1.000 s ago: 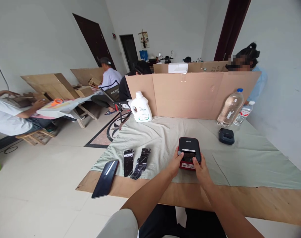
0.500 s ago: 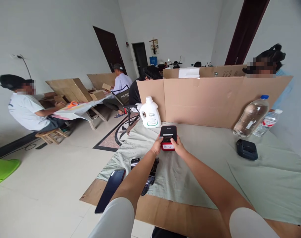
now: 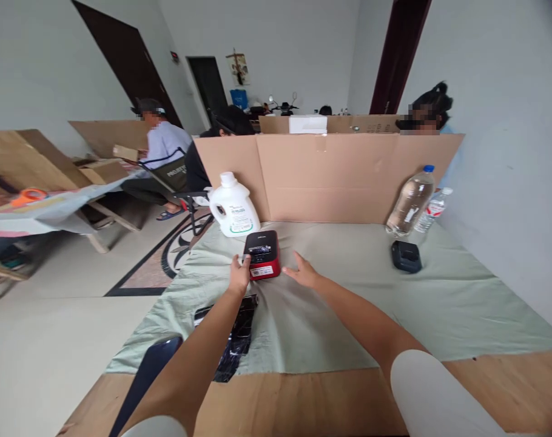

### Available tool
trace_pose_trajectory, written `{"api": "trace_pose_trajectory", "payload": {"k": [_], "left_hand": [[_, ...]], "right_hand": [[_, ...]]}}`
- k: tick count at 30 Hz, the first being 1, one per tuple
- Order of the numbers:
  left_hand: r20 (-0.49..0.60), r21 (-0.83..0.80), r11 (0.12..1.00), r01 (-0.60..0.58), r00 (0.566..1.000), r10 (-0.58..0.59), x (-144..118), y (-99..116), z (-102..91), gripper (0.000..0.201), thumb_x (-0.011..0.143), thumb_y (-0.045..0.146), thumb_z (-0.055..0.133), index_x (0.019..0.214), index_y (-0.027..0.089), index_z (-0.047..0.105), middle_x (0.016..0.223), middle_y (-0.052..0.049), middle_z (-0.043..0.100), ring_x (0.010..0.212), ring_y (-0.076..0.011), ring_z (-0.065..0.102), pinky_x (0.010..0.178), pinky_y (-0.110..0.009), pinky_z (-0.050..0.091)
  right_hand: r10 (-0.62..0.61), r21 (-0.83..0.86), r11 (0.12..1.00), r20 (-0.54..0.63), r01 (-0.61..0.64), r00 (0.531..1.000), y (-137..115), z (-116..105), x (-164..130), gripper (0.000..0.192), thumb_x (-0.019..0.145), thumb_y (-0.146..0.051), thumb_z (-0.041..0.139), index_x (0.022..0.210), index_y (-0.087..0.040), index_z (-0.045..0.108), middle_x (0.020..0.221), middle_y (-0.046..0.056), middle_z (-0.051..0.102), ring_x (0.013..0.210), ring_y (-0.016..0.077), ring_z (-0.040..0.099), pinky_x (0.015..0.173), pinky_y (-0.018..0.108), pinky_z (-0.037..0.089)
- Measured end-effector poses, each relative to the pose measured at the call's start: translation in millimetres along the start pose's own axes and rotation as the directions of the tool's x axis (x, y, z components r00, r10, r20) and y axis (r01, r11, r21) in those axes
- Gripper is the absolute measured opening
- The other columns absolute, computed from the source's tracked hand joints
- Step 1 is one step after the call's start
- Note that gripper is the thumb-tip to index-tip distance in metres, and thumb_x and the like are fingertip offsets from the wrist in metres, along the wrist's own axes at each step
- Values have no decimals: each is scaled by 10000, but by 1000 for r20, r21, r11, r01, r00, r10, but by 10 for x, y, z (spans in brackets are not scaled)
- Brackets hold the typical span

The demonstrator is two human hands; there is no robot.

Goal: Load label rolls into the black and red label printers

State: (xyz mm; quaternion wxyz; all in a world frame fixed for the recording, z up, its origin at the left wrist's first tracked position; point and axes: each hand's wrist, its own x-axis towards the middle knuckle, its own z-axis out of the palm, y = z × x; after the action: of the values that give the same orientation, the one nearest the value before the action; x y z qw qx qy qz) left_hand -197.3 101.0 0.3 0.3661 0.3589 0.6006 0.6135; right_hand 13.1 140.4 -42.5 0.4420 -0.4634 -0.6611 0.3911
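A small red and black label printer (image 3: 262, 254) stands on the pale green cloth (image 3: 330, 303), just in front of a white detergent jug (image 3: 233, 212). My left hand (image 3: 239, 275) touches the printer's left front corner with thumb and fingers. My right hand (image 3: 303, 274) hovers open just right of the printer, fingers spread, not touching it. Under my left forearm lie black plastic strips (image 3: 239, 337) and a dark phone (image 3: 144, 382).
A cardboard screen (image 3: 349, 176) walls the far table edge. Two water bottles (image 3: 410, 203) and a small black device (image 3: 406, 256) sit at the right. Other people sit behind the screen and at a table to the left. Bare wooden board (image 3: 330, 400) runs along the near edge.
Both hands carried the printer from in front of me to the far left by the jug and set it down. My right hand has let go and opened.
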Motion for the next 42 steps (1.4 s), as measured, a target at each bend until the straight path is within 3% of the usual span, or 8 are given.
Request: {"api": "trace_pose_trajectory", "payload": {"k": [2, 4, 11, 16, 26, 29, 35, 42], "left_hand": [[-129, 417, 881, -223, 945, 300, -271, -29, 108, 535, 790, 339, 582, 1270, 163, 423, 1416, -166, 357, 1353, -333, 260, 1079, -523, 226], [121, 600, 654, -461, 860, 495, -633, -85, 283, 492, 813, 336, 543, 1261, 156, 451, 1399, -174, 387, 1337, -332, 295, 1076, -529, 229], [877, 344, 363, -866, 435, 206, -1820, -381, 995, 580, 876, 474, 469, 1415, 292, 355, 1519, -72, 286, 1415, -334, 153, 1104, -585, 126], [979, 171, 355, -919, 198, 39, -2144, -506, 936, 640, 885, 597, 372, 1457, 334, 256, 1551, -41, 187, 1431, -304, 114, 1123, -578, 63], [994, 65, 449, -891, 98, 51, -2322, -342, 568, 540, 922, 451, 410, 1434, 307, 320, 1527, -42, 269, 1431, -283, 126, 1136, -553, 58], [978, 65, 551, -832, 162, 129, -2314, -379, 521, 447, 889, 350, 492, 1324, 249, 477, 1435, -73, 430, 1384, -271, 271, 1137, -513, 163], [674, 218, 807, -549, 683, 282, -2189, -621, 519, 288, 869, 192, 416, 1114, 165, 565, 1206, -115, 559, 1152, -205, 508, 995, -410, 422], [603, 307, 879, -365, 789, 117, -2089, -668, 737, 444, 889, 266, 405, 1293, 105, 496, 1377, -161, 477, 1302, -244, 413, 1130, -439, 267]], "right_hand": [[26, -280, 958, -146, -66, 989, 84, -586, -16, 807, 566, -566, 752, 1266, -239, 516, 1334, 141, 516, 1274, 373, 391, 1065, 560, 244], [43, -515, 824, -358, -236, 933, 140, -1260, -53, 798, 628, -539, 709, 1293, -161, 483, 1379, 201, 444, 1315, 399, 309, 1054, 583, 205], [244, -514, 328, -764, -793, 597, 376, -2904, -455, 993, 653, -570, 681, 1438, -142, 248, 1458, 276, 242, 1327, 446, 233, 1003, 583, 212], [355, -498, 298, -734, -815, 579, 477, -3011, -726, 978, 678, -530, 661, 1442, -116, 212, 1297, 277, 406, 1215, 393, 414, 961, 458, 320], [169, -645, 536, -551, -545, 817, 74, -2065, -1303, 958, 662, -529, 670, 1415, -105, 256, 1195, 228, 501, 1133, 356, 482, 955, 450, 352], [59, -661, 653, -441, -369, 896, -64, -1536, -1549, 943, 636, -533, 680, 1388, -111, 298, 1137, 198, 537, 1073, 342, 506, 924, 463, 375], [1, -671, 666, -435, -325, 900, -283, -834, -1953, 879, 635, -515, 702, 1360, -150, 364, 1077, 172, 538, 1018, 332, 504, 873, 465, 394], [-36, -677, 668, -442, -307, 896, -344, -547, -2154, 800, 704, -570, 627, 1351, -150, 416, 1088, 187, 499, 985, 329, 483, 850, 496, 398]]}}
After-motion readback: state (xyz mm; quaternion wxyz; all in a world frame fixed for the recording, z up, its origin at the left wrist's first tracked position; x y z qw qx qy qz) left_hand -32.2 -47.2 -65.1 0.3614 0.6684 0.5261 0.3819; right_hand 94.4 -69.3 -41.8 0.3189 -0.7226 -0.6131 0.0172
